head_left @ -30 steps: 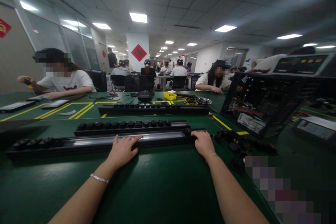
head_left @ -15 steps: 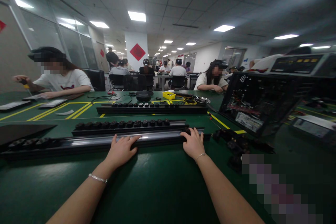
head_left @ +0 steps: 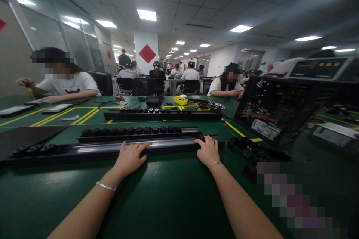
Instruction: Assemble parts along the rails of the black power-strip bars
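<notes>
With the left hand [head_left: 129,160] spread on a long black rail [head_left: 168,145] across mid-frame, the right hand [head_left: 208,152] curls at a small black block [head_left: 201,137], pinch unclear, apparently positioning it, the next move likely calling for a steady rail.

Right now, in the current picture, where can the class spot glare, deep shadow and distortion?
Head view: bright glare streaks the near rail; head view: gloom swallows much detail inside the open computer case; head view: ceiling lights wash out white; head view: wide-angle distortion apparently leans the glass partition.
</notes>
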Tool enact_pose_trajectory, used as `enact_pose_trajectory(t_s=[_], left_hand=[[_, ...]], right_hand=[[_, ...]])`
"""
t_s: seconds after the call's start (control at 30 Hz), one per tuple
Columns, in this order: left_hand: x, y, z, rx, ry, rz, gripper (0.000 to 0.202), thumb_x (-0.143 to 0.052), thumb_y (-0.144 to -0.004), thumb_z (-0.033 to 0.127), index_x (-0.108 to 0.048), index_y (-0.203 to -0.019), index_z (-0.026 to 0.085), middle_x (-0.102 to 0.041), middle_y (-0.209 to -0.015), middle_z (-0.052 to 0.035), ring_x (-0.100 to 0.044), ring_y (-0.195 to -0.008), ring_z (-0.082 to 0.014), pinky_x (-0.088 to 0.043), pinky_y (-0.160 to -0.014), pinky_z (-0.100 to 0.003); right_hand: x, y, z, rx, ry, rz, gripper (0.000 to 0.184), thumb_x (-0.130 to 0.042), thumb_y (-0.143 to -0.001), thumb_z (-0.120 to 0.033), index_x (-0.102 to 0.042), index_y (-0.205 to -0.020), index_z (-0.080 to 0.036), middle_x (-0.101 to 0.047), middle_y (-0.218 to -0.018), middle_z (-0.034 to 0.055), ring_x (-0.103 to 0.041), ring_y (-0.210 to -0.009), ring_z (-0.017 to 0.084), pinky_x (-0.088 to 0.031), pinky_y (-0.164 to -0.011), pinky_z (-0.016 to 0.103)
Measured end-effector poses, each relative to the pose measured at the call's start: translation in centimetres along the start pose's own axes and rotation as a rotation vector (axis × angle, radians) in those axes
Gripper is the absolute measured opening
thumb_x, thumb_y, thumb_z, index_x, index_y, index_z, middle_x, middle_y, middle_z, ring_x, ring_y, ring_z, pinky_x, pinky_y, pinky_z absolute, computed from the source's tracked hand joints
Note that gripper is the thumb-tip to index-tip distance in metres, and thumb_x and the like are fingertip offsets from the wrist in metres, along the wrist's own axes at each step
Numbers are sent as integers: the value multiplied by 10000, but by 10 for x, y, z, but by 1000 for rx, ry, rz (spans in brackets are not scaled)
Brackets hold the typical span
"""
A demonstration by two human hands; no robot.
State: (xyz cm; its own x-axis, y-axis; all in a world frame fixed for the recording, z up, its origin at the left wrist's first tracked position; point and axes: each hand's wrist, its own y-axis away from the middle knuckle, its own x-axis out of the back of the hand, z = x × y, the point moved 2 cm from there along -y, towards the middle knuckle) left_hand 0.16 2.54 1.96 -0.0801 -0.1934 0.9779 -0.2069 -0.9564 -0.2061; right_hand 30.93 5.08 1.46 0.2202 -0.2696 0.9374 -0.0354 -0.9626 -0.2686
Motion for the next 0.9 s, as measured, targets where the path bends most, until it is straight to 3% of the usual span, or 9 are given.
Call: enact_pose_trajectory(t_s=[0.9], left_hand=[[3, 2, 2, 9, 27, -24, 490, -396, -792, 397, -396, -1281, 355, -616, -1090, -38, -516, -1048, -243, -65, -1016, -581]], right_hand=[[5, -5, 18, -84, -10, 20, 418, -425, -690, -79, -622, -991, -290, -433, -1231, 56, -270, -1248, 253, -115, -1032, 515]])
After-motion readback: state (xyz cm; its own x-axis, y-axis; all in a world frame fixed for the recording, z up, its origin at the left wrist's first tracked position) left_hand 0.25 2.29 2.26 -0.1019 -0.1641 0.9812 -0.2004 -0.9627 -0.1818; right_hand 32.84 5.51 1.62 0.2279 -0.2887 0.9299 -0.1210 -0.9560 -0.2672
